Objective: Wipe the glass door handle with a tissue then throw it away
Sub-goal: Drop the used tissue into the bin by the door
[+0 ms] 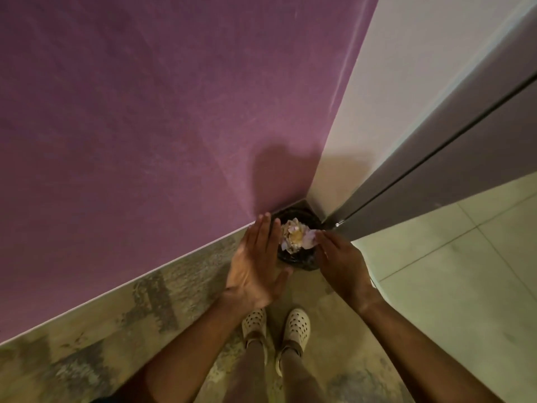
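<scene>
One bin [293,258] stands on the floor in the corner where the purple wall [145,112] meets the white wall [363,126]; it is dark and lined with a black bag. Both hands hang above the bin. The left hand [255,266] is open, fingers straight and together, palm turned toward the bin, holding nothing. The right hand [340,263] is seen from the back; its fingertips touch or nearly touch the edge of a white tissue [308,238], but whether they pinch it or have let go cannot be told. That tissue lies over the crumpled paper [293,237] heaped in the bin mouth; the separate pieces in the heap cannot be counted. The tissue will likely handle as light, soft and limp: it tears easily, holds no shape, and may drift if dropped from high. Best hold is probably a fingertip pinch on a bunched part. Count: two hands, one bin, two shoes [276,324] below the bin in view.
</scene>
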The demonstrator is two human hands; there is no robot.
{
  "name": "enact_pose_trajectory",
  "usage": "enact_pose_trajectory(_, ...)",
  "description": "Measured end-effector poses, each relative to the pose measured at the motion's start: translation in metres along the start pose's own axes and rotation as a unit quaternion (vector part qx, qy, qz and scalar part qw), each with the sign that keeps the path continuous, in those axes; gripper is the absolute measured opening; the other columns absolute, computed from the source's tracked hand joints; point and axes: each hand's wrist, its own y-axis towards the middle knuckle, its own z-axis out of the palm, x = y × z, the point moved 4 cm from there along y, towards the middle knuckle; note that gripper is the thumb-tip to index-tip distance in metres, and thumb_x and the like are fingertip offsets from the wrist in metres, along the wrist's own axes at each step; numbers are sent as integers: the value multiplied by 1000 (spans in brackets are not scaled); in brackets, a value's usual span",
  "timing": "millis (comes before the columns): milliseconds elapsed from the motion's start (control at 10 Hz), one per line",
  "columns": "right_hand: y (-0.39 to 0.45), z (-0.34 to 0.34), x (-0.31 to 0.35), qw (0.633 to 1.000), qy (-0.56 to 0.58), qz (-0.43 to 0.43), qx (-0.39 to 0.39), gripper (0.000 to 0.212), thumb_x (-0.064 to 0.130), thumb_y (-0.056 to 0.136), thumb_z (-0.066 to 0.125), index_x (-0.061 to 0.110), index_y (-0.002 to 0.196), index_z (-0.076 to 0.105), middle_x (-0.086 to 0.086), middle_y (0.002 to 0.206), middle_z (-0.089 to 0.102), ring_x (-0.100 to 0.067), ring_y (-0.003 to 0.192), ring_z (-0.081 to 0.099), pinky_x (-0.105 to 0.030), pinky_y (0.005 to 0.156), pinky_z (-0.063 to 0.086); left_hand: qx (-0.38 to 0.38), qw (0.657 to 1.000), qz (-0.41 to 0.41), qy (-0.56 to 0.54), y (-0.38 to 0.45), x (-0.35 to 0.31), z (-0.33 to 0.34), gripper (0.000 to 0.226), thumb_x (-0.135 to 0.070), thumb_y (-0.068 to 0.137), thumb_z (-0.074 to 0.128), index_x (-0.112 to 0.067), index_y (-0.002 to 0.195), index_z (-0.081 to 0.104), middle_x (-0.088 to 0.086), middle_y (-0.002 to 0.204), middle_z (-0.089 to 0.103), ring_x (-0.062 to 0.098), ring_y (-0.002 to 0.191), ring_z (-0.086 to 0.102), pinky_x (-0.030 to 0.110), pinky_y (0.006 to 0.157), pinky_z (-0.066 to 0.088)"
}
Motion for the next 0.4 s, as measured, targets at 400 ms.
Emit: enact_pose_trajectory(400,40,25,-1,996,-58,63,27,49,29,92,61,10,137,52,-17,136,58,-35,118,60,-46,87,55,21,998,19,-63,40,33,5,90,-58,90,32,5,154,18,26,162,14,37,152,6,52,124,17)
